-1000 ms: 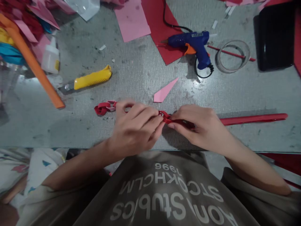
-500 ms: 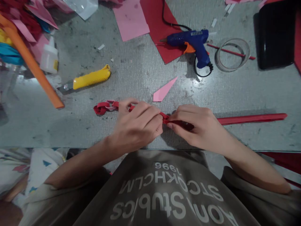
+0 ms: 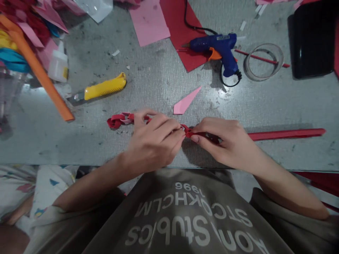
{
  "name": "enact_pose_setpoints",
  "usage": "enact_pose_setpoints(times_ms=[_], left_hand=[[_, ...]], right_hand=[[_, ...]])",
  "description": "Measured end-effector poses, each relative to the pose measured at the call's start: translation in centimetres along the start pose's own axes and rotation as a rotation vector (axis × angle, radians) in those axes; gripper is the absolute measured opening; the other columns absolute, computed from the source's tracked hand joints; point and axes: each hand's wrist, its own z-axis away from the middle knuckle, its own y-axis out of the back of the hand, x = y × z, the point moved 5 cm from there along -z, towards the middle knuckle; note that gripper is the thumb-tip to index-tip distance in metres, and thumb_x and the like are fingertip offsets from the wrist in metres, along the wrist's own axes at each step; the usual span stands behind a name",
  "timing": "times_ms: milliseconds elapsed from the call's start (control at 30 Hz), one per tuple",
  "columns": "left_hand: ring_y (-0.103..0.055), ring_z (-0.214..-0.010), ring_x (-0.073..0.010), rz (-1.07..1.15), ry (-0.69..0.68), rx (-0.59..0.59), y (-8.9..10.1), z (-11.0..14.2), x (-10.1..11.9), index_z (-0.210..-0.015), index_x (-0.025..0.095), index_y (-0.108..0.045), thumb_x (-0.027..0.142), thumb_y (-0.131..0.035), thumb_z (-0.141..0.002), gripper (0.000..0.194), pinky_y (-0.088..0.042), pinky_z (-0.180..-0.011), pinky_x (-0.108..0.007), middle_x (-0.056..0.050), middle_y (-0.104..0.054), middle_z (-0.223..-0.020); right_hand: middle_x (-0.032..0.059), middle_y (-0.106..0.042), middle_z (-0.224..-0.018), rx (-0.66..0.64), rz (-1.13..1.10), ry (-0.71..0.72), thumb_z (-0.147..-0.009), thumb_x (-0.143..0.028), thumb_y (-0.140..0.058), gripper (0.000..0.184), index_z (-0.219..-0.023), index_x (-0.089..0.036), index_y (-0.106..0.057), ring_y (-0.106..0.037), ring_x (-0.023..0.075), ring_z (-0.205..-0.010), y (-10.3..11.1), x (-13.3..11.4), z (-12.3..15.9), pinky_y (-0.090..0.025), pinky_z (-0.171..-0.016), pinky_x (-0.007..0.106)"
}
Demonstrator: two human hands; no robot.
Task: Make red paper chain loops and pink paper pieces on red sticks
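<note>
Pinching a long, narrow, folded red strip (image 3: 287, 134) between thumb and fingers of the right hand (image 3: 229, 143) at the centre of the frame, stretching its free length to the right. Curling the left hand (image 3: 156, 143) over a chain of red and pink loops (image 3: 116, 121), closing fingertips just beside the right ones and trailing the chain's far end to the centre left. Facing, just above both hands on the grey table (image 3: 148, 84), a flat, pointed pink piece (image 3: 186, 101). Seeing farther out a yellow-handled cutter (image 3: 105, 87) at left, a flat orange strip (image 3: 50, 84) at upper left, and a blue glue gun (image 3: 226, 47) at upper right, overlapping a red sheet (image 3: 194, 64).
</note>
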Motion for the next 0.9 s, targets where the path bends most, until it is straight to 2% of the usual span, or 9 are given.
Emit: enact_pose_setpoints(times_ms=[233,367,467,567,667,767,900], left_hand=[[-0.068,-0.081,-0.0196,-0.023,-0.033,0.032,-0.5,-0.1,0.2,-0.084,0.021,-0.07,0.013,-0.071,-0.094,0.013,-0.046,-0.088,-0.047,0.001,-0.076,-0.086],[-0.068,-0.08,-0.0186,-0.045,-0.032,0.041,-0.2,-0.2,0.3,-0.084,0.021,-0.069,0.012,-0.069,-0.095,0.014,-0.046,-0.086,-0.046,0.002,-0.078,-0.086],[-0.068,-0.08,-0.0188,-0.03,-0.016,0.061,0.3,-0.2,0.0,-0.083,0.022,-0.068,0.013,-0.07,-0.094,0.015,-0.046,-0.087,-0.047,0.003,-0.078,-0.086],[-0.071,-0.083,-0.021,0.04,0.039,0.089,0.9,0.0,-0.9,-0.091,0.025,-0.07,0.018,-0.073,-0.092,0.008,-0.045,-0.089,-0.05,0.002,-0.079,-0.089],[-0.074,-0.093,-0.023,0.137,0.064,0.039,0.9,0.1,-1.6,-0.106,0.027,-0.071,0.02,-0.073,-0.096,0.012,-0.047,-0.09,-0.05,0.0,-0.082,-0.101],[-0.076,-0.099,-0.0208,0.202,0.001,0.003,0.7,0.0,-1.4,-0.109,0.028,-0.067,0.015,-0.068,-0.099,0.016,-0.048,-0.091,-0.047,0.003,-0.084,-0.106],[-0.075,-0.094,-0.0164,0.176,-0.072,0.045,0.5,-0.2,-0.7,-0.106,0.024,-0.066,0.007,-0.066,-0.097,0.019,-0.046,-0.091,-0.043,0.005,-0.085,-0.102]], right_hand=[[0.0029,-0.069,-0.092,-0.033,-0.015,-0.022,-0.108,-0.025,-0.058,0.012,-0.103,-0.021,-0.067,-0.06,0.0168,-0.081,-0.1,0.1,-0.1,-0.043,-0.073,0.034],[0.0011,-0.066,-0.086,-0.045,-0.02,-0.011,-0.107,-0.024,-0.059,0.013,-0.098,-0.02,-0.068,-0.056,0.0148,-0.075,-0.1,-0.1,-0.1,-0.04,-0.07,0.033],[0.0011,-0.067,-0.087,-0.051,-0.046,-0.011,-0.106,-0.023,-0.059,0.012,-0.098,-0.02,-0.068,-0.058,0.0148,-0.076,-0.1,-0.1,-0.1,-0.041,-0.071,0.033],[0.002,-0.071,-0.094,-0.039,-0.093,-0.054,-0.108,-0.026,-0.059,0.012,-0.102,-0.021,-0.069,-0.063,0.0158,-0.082,0.3,0.2,0.0,-0.045,-0.076,0.033],[0.0016,-0.073,-0.096,-0.034,-0.14,-0.088,-0.109,-0.029,-0.06,0.013,-0.104,-0.022,-0.07,-0.065,0.0157,-0.084,0.8,0.3,0.1,-0.048,-0.078,0.032],[0.0004,-0.073,-0.094,-0.04,-0.147,-0.098,-0.109,-0.03,-0.061,0.014,-0.103,-0.022,-0.071,-0.065,0.0147,-0.082,1.0,0.3,0.1,-0.047,-0.077,0.031],[0.0004,-0.072,-0.094,-0.036,-0.134,-0.096,-0.11,-0.03,-0.06,0.014,-0.103,-0.023,-0.07,-0.063,0.0146,-0.079,1.0,0.3,0.1,-0.047,-0.074,0.031]])
